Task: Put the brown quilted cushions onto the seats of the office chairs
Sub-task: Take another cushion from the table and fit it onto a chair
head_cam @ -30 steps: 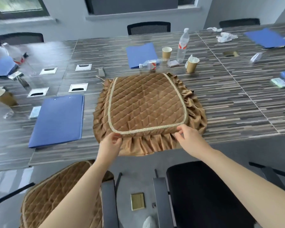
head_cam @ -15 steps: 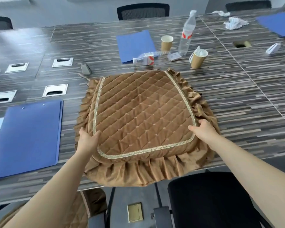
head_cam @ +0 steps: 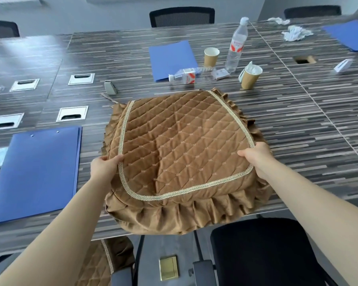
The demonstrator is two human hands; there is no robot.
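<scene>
An office meeting room. A long striped-wood table [head_cam: 287,124] carries blue folders [head_cam: 35,172], paper cups [head_cam: 211,56] and metal cable hatches [head_cam: 72,114]. Black mesh office chairs [head_cam: 181,17] line its far side.

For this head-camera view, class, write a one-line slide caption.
Left hand and right hand grip a brown quilted cushion at the table edge, above a bare black chair seat.

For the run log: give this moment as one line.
left hand: grips cushion | right hand: grips cushion | cushion: on table | black chair: bare
</scene>
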